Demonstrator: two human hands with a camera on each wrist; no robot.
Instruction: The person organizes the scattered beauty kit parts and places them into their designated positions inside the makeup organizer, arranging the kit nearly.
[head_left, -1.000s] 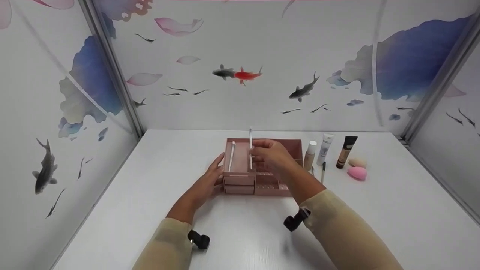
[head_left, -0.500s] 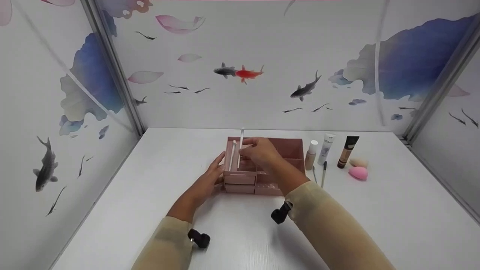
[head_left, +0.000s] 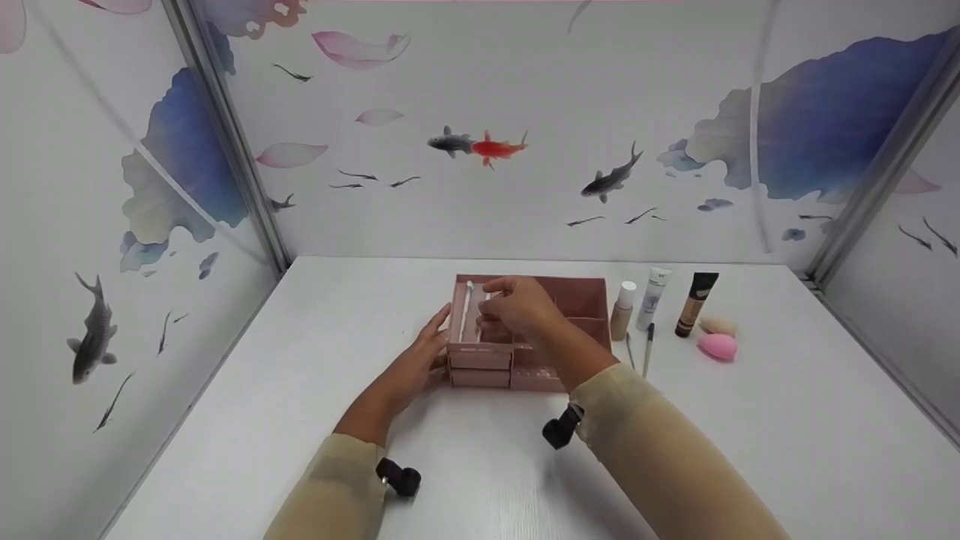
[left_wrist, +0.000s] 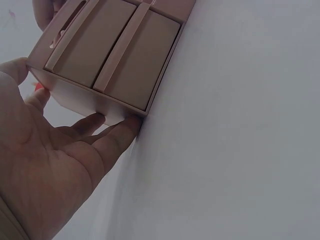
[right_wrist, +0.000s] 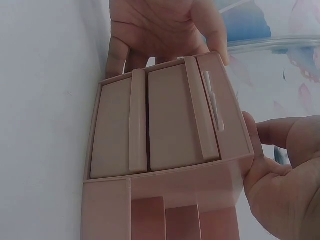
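A pink makeup organizer (head_left: pixel 585 294) stands on the white table, with two small drawers (head_left: pixel 480 360) at its front left. My left hand (head_left: pixel 409 369) rests against the organizer's left side. In the left wrist view its fingers (left_wrist: pixel 120 137) press the side wall and the thumb reaches the upper corner. My right hand (head_left: pixel 521 306) is over the shallow top tray (head_left: pixel 480 348), its fingertips pinching a slim white stick (head_left: pixel 478 330) low in the tray. Another slim white stick (head_left: pixel 466 309) lies to its left. Much of the pinched stick is hidden by the fingers.
Right of the organizer stand a foundation bottle (head_left: pixel 622 312), a white tube (head_left: pixel 652 298) and a black-capped tube (head_left: pixel 696 304). Two thin brushes (head_left: pixel 649 349) lie before them. A pink sponge (head_left: pixel 718 346) and a beige sponge (head_left: pixel 718 325) sit farther right. Printed panels enclose the table.
My right hand has moved left over the tray with the white stick. The stick, upright earlier, has come down into the tray beside the other one. My left hand has stayed put.
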